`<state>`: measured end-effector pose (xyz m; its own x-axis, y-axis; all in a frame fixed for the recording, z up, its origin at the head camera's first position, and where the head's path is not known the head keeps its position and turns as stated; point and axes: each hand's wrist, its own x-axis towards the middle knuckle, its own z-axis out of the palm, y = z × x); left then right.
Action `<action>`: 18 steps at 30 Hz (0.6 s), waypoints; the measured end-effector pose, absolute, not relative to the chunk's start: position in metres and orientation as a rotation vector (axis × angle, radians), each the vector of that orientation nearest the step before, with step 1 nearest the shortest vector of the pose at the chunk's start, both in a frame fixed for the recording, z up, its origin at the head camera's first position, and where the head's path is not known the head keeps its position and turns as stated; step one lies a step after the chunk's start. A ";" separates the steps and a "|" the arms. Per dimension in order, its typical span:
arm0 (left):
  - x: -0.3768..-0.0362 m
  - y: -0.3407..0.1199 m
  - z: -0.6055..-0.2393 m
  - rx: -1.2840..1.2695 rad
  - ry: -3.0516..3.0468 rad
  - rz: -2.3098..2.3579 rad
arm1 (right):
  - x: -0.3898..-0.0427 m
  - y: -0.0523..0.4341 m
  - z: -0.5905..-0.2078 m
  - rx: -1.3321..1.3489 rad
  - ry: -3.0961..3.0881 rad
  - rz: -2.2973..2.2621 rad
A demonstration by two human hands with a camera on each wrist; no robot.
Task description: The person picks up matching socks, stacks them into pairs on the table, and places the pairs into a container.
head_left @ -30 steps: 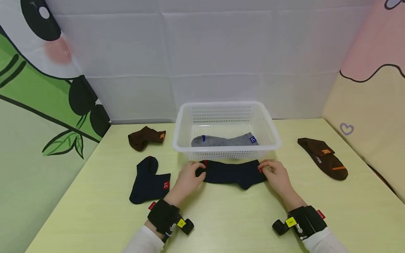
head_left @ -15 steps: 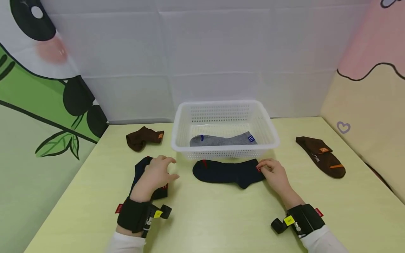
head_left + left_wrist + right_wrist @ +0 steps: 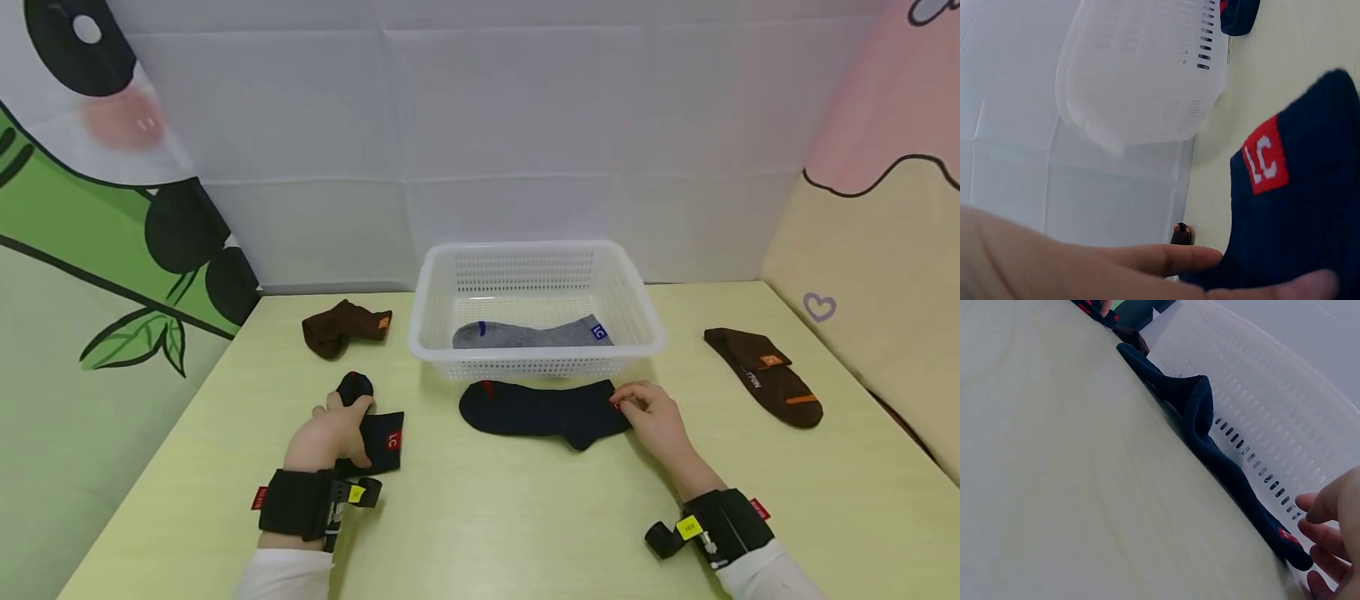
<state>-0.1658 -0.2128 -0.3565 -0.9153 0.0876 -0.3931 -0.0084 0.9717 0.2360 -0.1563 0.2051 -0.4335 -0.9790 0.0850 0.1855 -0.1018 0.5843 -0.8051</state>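
My left hand (image 3: 327,435) reaches over a folded navy sock (image 3: 384,442) with a red LC label. Seen from the left wrist, the fingers are fairly straight, and the thumb (image 3: 1307,286) overlaps the navy cloth. Part of that sock is hidden under the hand. In front of the basket a second navy sock (image 3: 540,410) lies flat, its toe to the left. My right hand (image 3: 654,415) is at its cuff end, fingertips right by the red label; in the right wrist view the fingers (image 3: 1325,537) are loosely bent beside the cuff.
A white perforated basket (image 3: 536,353) stands at the back middle with a grey sock (image 3: 532,335) inside. One brown sock (image 3: 347,327) lies crumpled at the back left, another brown sock (image 3: 765,375) lies folded at the right. Printed cloth walls border the pale table (image 3: 517,525).
My left hand has left the toe of the flat navy sock and moved left, down onto the folded navy sock. The right hand stays at the flat sock's cuff.
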 end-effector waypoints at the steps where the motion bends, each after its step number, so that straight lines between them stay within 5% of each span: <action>1: -0.166 -0.212 -0.357 0.052 2.707 0.325 | -0.156 0.205 -0.433 0.015 -2.609 1.345; 18: -0.155 -0.174 -0.366 0.145 2.724 0.279 | -0.155 0.205 -0.433 0.018 -2.626 1.324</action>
